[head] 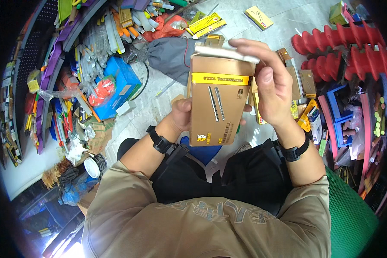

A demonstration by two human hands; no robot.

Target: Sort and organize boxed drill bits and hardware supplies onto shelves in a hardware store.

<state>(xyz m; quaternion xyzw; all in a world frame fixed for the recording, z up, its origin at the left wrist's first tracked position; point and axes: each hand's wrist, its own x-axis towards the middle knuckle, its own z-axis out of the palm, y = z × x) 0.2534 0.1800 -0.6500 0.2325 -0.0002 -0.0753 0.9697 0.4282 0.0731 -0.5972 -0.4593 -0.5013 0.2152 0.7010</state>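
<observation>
A brown cardboard hammer drill bit box (213, 109) with a yellow band and a picture of two bits is held up before me. My left hand (181, 114) grips its lower left side, thumb at the edge. Fingertips of that hand show past the right edge. At the box's top end, a pale flap (225, 53) stands out. My right hand (272, 87) is beside that end, its fingers curved over the flap and its thumb apart. Whether the right fingertips touch the flap is unclear. The contents of the box are hidden.
Yellow drill boxes (207, 25) and another yellow box (259, 17) lie on the tiled floor. A grey bag (169, 56) sits beyond my hands. Red auger bits (338, 38) are at right, a blue box (119, 87) at left. Crowded shelves flank me; a green mesh surface (348, 206) is lower right.
</observation>
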